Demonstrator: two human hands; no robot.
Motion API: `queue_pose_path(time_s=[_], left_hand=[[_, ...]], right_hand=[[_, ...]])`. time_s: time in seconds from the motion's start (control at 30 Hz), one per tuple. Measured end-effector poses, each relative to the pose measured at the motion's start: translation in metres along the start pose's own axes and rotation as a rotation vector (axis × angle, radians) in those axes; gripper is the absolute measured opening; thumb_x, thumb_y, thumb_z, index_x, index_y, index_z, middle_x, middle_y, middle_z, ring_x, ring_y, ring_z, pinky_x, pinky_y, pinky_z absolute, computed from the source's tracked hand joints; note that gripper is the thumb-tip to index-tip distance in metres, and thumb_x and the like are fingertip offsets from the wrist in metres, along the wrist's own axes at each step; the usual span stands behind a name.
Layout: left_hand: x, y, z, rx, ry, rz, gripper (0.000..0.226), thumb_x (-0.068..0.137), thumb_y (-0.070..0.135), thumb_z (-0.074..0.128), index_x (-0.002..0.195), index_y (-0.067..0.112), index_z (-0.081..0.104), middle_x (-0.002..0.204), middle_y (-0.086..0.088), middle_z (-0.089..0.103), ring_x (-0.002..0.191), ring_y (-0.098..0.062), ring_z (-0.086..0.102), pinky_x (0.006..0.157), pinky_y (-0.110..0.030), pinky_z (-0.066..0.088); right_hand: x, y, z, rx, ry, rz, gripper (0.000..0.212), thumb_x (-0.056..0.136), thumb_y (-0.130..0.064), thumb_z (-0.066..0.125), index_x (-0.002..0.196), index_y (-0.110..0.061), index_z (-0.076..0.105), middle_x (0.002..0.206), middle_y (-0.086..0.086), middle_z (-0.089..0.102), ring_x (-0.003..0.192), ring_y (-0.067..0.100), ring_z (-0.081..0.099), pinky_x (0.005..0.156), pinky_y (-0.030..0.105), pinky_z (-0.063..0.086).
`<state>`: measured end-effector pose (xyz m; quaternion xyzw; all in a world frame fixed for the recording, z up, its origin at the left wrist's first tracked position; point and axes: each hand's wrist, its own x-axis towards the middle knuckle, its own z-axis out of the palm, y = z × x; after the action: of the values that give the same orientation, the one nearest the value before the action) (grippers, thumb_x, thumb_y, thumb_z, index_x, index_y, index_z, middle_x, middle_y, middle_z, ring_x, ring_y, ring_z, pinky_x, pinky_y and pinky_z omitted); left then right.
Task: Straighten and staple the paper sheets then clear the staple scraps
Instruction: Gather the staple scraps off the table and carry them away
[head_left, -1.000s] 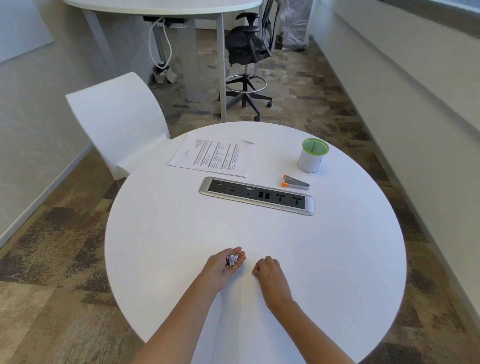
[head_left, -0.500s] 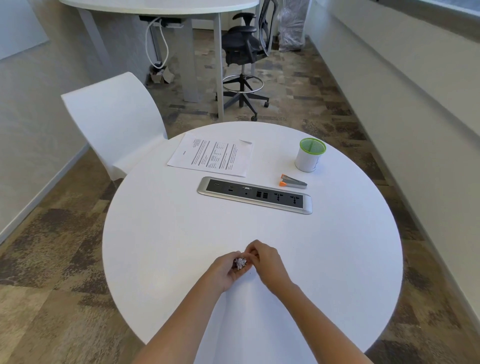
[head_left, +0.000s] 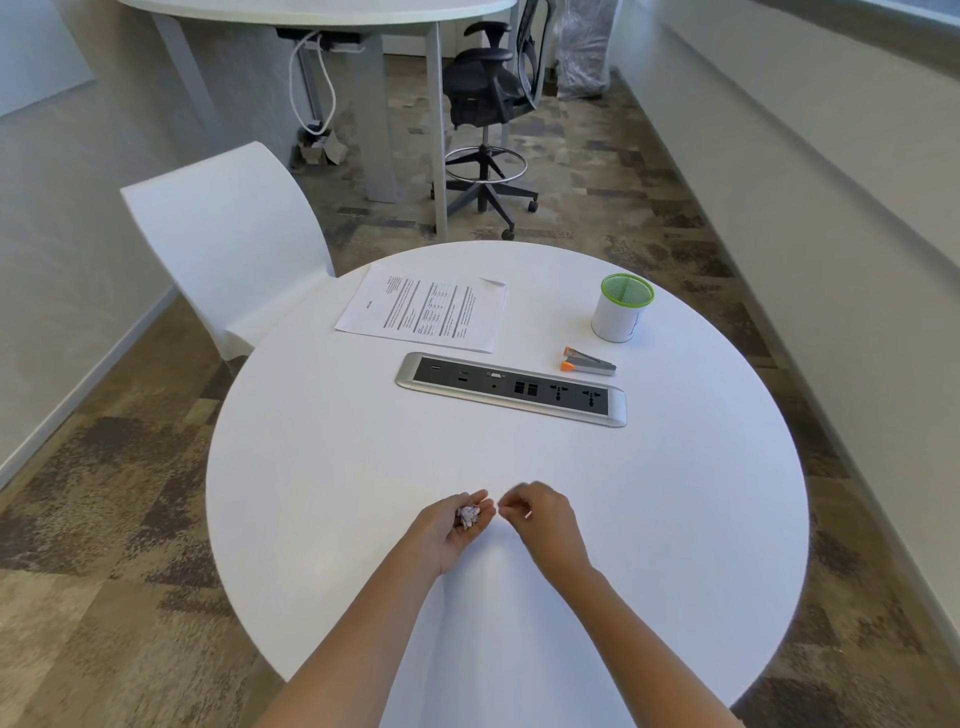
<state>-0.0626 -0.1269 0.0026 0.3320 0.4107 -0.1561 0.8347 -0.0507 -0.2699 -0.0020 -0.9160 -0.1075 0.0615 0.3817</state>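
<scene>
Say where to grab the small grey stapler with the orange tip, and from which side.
Probably pinch the grey, orange-tipped stapler across its long flanks at mid-body, from above: it lies flat and low, lengthwise left to right, apart from the white green-rimmed cup.

Sheets (head_left: 423, 309) flat, scraps (head_left: 469, 516) seemingly in left hand (head_left: 448, 535)
</scene>
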Motion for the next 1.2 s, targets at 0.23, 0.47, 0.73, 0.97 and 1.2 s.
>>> queue_pose_path(time_s=[0.23,0.47,0.73,0.97,1.2], left_hand=[[0.004,0.007,-0.006,-0.056,0.028,0.055,0.029,0.098,0.001,0.039,0.079,-0.007,0.059,0.083,-0.018,0.061,0.075,-0.026,0.057,0.053,-0.029,0.057],[0.007,0.004,-0.004,-0.028,0.035,0.052,0.028,0.097,0.002,0.041,0.079,-0.007,0.06,0.064,-0.016,0.07,0.076,-0.026,0.06,0.056,-0.029,0.057],[0.006,0.001,0.008,0.014,0.036,0.063,0.026,0.096,0.002,0.043,0.08,-0.008,0.062,0.08,-0.018,0.065,0.075,-0.026,0.061,0.056,-0.027,0.058],[0.0,0.004,0.023,0.029,-0.004,0.043,0.016,0.094,0.002,0.049,0.09,-0.008,0.06,0.088,-0.021,0.064,0.078,-0.025,0.063,0.058,-0.028,0.059],[0.002,0.012,0.027,-0.035,-0.01,0.091,0.027,0.097,0.003,0.044,0.08,-0.007,0.062,0.081,-0.019,0.065,0.077,-0.026,0.061,0.063,-0.03,0.057]], right_hand=[[-0.013,0.026,0.01,-0.155,-0.191,-0.062,0.009,0.082,-0.019,0.067,0.088,-0.012,0.068,0.082,-0.005,0.055,0.078,0.01,0.049,0.067,0.014,0.036],[-0.011,0.025,0.02,-0.404,-0.223,-0.254,0.004,0.082,-0.008,0.064,0.079,-0.009,0.064,0.082,0.004,0.062,0.078,0.019,0.056,0.065,0.023,0.042],[0.001,0.021,0.018,-0.136,-0.039,-0.025,0.028,0.09,0.0,0.029,0.076,-0.021,0.041,0.079,-0.005,0.044,0.072,0.014,0.04,0.059,0.019,0.032],[0.019,-0.023,-0.016,0.238,-0.049,-0.015,0.01,0.095,-0.008,0.045,0.09,-0.013,0.053,0.084,0.001,0.064,0.08,0.014,0.061,0.069,0.021,0.049],[0.007,0.014,-0.017,0.027,-0.044,-0.075,0.007,0.086,-0.015,0.063,0.091,-0.014,0.067,0.088,-0.001,0.065,0.08,0.013,0.059,0.074,0.021,0.047]])
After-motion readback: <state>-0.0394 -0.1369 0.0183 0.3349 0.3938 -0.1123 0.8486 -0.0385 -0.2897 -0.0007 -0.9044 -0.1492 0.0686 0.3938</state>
